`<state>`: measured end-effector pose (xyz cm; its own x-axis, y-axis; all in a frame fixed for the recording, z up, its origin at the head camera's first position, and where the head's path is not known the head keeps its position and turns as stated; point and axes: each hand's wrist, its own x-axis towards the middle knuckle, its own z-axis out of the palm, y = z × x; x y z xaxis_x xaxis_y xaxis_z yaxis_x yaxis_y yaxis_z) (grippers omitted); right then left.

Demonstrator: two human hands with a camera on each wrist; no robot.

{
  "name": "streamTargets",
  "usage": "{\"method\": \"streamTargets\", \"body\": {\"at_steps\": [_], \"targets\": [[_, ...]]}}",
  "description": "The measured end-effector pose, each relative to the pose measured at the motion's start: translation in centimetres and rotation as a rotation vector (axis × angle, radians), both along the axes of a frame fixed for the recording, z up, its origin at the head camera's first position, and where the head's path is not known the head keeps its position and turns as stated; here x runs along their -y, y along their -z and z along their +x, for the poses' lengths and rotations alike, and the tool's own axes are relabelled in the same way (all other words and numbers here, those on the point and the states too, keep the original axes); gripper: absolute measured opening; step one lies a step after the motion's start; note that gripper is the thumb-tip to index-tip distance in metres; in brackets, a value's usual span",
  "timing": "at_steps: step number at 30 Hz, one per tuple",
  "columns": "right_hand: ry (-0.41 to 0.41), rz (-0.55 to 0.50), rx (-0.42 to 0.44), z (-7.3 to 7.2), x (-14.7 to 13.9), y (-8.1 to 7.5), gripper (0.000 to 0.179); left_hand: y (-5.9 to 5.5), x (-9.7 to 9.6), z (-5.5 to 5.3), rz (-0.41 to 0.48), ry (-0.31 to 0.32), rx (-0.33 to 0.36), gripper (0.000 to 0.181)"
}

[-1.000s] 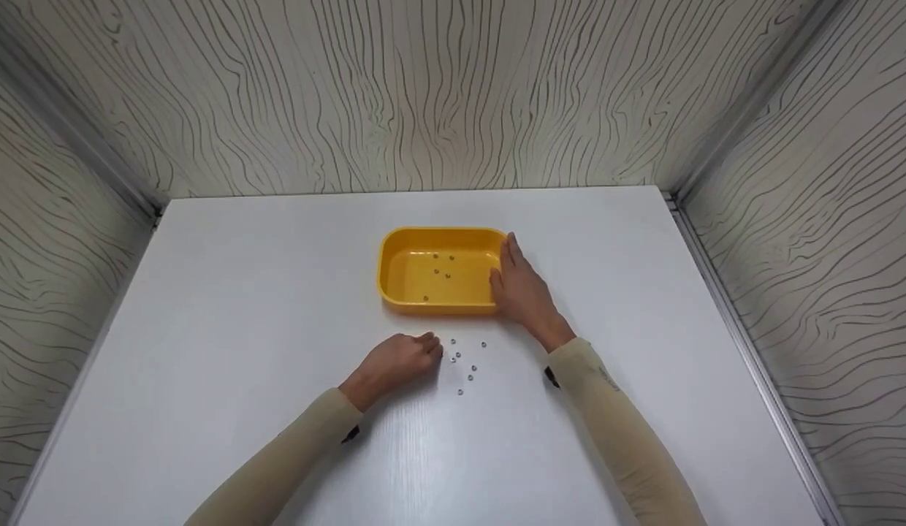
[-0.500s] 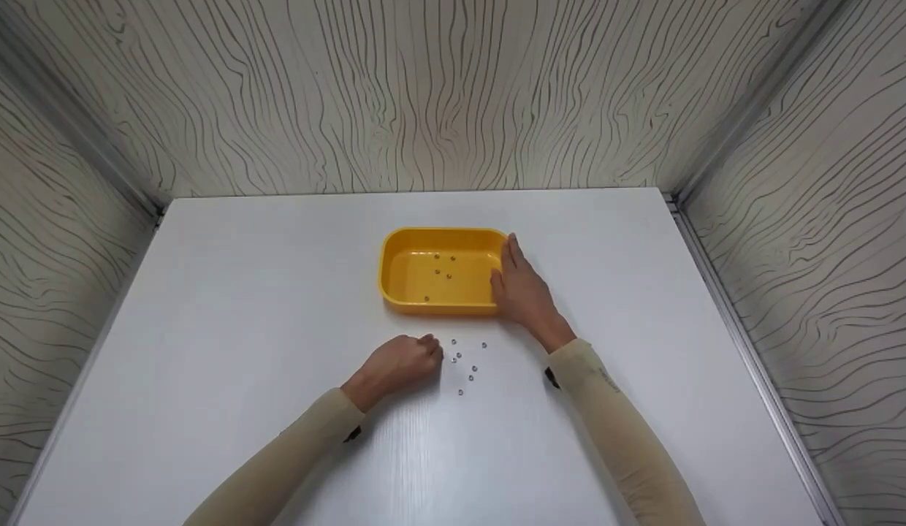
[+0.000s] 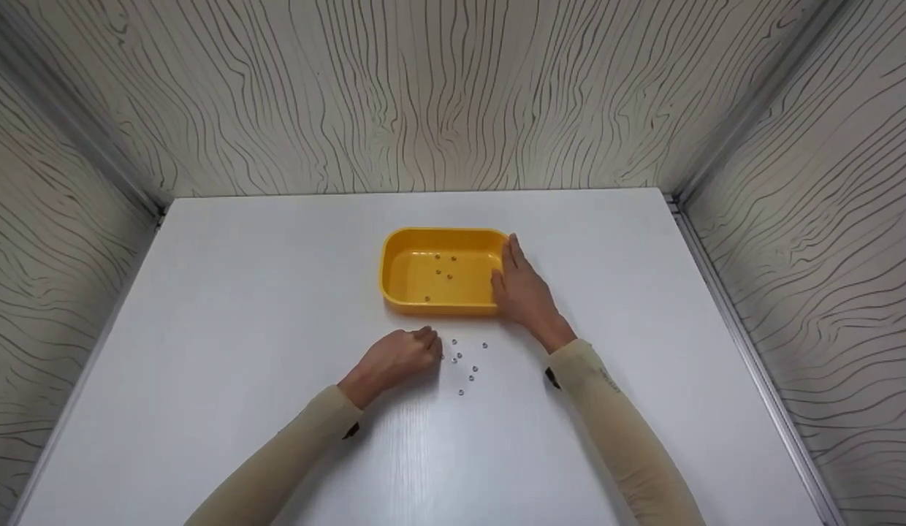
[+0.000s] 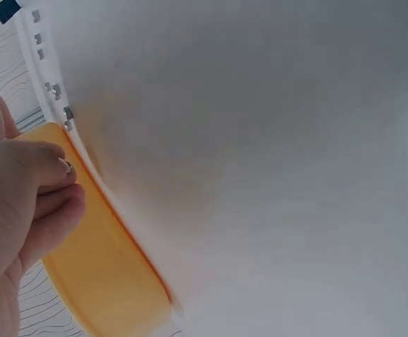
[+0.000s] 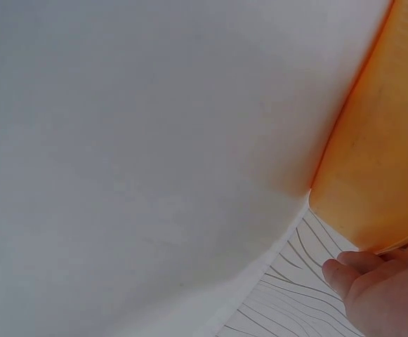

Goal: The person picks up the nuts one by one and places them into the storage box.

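Now left hand [image 3: 398, 358], edged slightly toward the yellow tray [image 3: 442, 309] since half a second ago, pinches a metal piece [image 4: 67, 167] by the tray's near side, pick-up seemingly made; right hand [image 3: 526, 294] grips its right end, loose pieces [image 3: 459, 356] lying nearer.

White table [image 3: 278, 277] is carrying everything, reflecting light in a pale streak down the near side. Yellow tray [image 3: 444, 310] is sitting upright near mid-width, long side running roughly parallel to the far edge, well off it. Seven small metal pieces [image 3: 475, 369] are lying loosely scattered on the near side of the tray, none touching it; two are sitting just beside each other.
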<state>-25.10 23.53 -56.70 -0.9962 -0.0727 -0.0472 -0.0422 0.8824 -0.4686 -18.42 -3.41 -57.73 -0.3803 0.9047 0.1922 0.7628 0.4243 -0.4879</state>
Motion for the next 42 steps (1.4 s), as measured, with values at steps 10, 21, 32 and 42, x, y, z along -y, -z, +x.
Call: {"method": "streamTargets", "body": {"at_steps": [10,21,32,42], "targets": [[0.003,-0.01,0.003,0.1,0.1,0.2,0.071,-0.3,0.1,-0.1,0.022,0.013,-0.048,0.015],[-0.006,-0.024,-0.016,0.1,0.1,0.1,0.072,-1.4,0.3,0.0,0.043,0.008,-0.004,0.032],[0.0,-0.019,-0.027,-0.1,-0.1,0.0,0.072,-2.6,0.3,0.0,0.122,0.005,0.034,0.038],[-0.008,-0.012,-0.024,0.0,0.0,0.1,0.07,-3.9,-0.1,-0.1,0.354,0.002,0.359,0.031]]}}
